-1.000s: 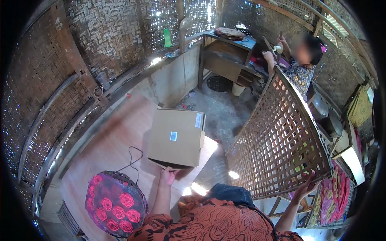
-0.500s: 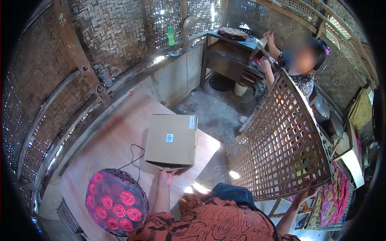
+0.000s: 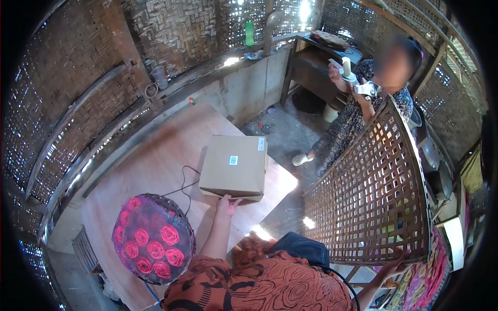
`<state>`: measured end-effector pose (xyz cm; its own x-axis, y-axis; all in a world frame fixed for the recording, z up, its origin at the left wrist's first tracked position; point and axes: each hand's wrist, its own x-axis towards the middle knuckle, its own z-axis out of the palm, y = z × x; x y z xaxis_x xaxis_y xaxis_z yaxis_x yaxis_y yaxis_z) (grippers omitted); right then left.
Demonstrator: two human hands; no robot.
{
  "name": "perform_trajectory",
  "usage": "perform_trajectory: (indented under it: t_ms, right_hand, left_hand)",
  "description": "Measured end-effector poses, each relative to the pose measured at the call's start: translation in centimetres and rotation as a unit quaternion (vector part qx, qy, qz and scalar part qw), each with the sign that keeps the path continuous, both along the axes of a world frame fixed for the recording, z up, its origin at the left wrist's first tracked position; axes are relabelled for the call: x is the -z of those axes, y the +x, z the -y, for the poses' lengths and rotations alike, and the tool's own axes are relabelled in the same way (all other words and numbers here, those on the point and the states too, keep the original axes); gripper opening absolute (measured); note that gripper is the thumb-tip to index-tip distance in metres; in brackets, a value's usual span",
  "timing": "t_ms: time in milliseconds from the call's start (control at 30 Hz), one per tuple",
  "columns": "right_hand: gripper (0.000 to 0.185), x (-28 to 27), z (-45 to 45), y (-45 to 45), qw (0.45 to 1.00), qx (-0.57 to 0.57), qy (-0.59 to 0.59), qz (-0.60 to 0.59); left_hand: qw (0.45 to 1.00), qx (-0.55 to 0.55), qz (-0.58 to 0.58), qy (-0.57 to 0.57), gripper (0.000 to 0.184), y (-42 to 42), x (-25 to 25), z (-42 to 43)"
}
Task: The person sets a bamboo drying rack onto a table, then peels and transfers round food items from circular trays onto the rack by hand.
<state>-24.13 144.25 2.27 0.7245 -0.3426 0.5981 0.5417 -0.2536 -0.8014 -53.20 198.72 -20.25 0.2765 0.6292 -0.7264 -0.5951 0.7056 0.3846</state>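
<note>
On the wooden table (image 3: 140,166) rests a closed-topped cardboard box (image 3: 223,160) with small labels. My left hand (image 3: 225,206) is at its near side, fingers gripping the lower edge by the front flap; the fingertips are partly hidden. To my right, a large woven bamboo lattice tray (image 3: 371,194) stands tilted on edge. My right hand (image 3: 394,268) is closed around its lower rim, near the corner. A dark round cushion-like thing (image 3: 154,238) with pink rosettes sits on the table to the left of my left arm.
A black cable (image 3: 189,179) runs between the round thing and the box. Beyond the lattice a co-worker (image 3: 358,103) holds a pale object (image 3: 347,67). A dark wooden counter (image 3: 311,67) stands at the back. Pink patterned cloth (image 3: 423,282) hangs at lower right.
My view has shifted, so the room sits further right in it. The dark gap at the box's front has narrowed. The co-worker has turned and lowered their raised hand. Both my hands keep their places.
</note>
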Motion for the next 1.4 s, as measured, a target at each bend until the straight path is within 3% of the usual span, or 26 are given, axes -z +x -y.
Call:
perform_trajectory:
  t_ms: [67,133,267,333,400,567,667,767,833,933,1000,1033,1067,1133,1200,1367,1400]
  right_hand:
    - [0.03,-0.8,-0.8,-1.7,0.997,0.07,-0.04,-0.005]
    - [0.03,-1.1,-1.1,-2.4,0.998,0.053,-0.028,-0.009]
    - [0.031,-0.2,1.3,-2.6,0.996,0.044,-0.068,-0.039]
    - [0.03,-0.1,0.8,-2.9,0.998,0.05,0.011,-0.034]
    - [0.031,0.1,1.3,-2.8,0.998,0.05,0.014,-0.04]
    - [0.033,2.1,5.1,-0.8,0.998,-0.016,-0.064,0.024]
    - [0.032,1.4,4.8,-0.7,0.998,-0.029,-0.046,0.044]
    - [0.031,1.3,5.5,-0.7,0.997,-0.07,-0.017,0.018]
    - [0.029,1.2,6.6,-0.3,0.99,-0.126,-0.053,0.018]
    - [0.029,2.6,8.3,1.6,0.986,-0.149,-0.068,0.04]
    - [0.028,2.7,9.4,2.3,0.981,-0.154,-0.106,0.053]
    - [0.028,2.9,9.5,2.3,0.98,-0.159,-0.103,0.057]
    - [0.028,3.0,9.5,2.2,0.979,-0.166,-0.098,0.06]
    - [0.028,3.2,9.6,2.3,0.977,-0.181,-0.09,0.065]
    - [0.028,3.3,9.8,2.2,0.975,-0.193,-0.085,0.073]
    - [0.028,3.2,10.3,1.2,0.97,-0.212,-0.077,0.092]
    - [0.028,3.2,10.2,0.9,0.969,-0.216,-0.075,0.097]
  left_hand:
    - [1.0,0.011,-0.004,0.01,0.039,0.5,0.3,-0.2]
    - [0.999,0.02,-0.004,-0.049,0.037,0.7,-1.3,-0.1]
    - [0.998,0.016,-0.01,-0.064,0.038,0.9,-0.5,-0.4]
    - [0.998,0.01,-0.01,-0.067,0.037,0.9,-0.5,-0.3]
    - [0.997,-0.004,-0.018,-0.075,0.035,1.0,-0.3,-0.2]
    - [0.999,0.003,-0.01,-0.031,0.037,1.2,-0.1,0.0]
    - [1.0,-0.001,0.01,-0.011,0.037,1.0,-0.2,0.7]
    - [0.999,-0.003,-0.007,0.038,0.048,1.1,-4.0,3.2]
    - [0.998,-0.02,-0.022,0.059,0.053,-0.5,-2.9,5.2]
    - [0.995,-0.022,0.041,0.087,0.059,-3.9,-0.7,8.9]
    - [0.991,-0.074,0.03,0.104,0.046,-6.8,-0.7,13.3]
    - [0.992,-0.088,0.009,0.095,0.029,-9.0,-0.5,15.2]
    - [0.99,-0.103,0.003,0.095,0.029,-11.2,-0.3,17.2]
    - [0.965,-0.238,-0.078,0.076,0.019,-16.0,1.2,21.1]
    - [0.942,-0.312,-0.125,0.02,0.018,-21.7,2.2,24.0]
    - [0.902,-0.407,-0.133,0.049,0.02,-36.4,4.9,29.1]
    - [0.886,-0.393,-0.244,0.019,0.027,-38.9,5.6,29.7]
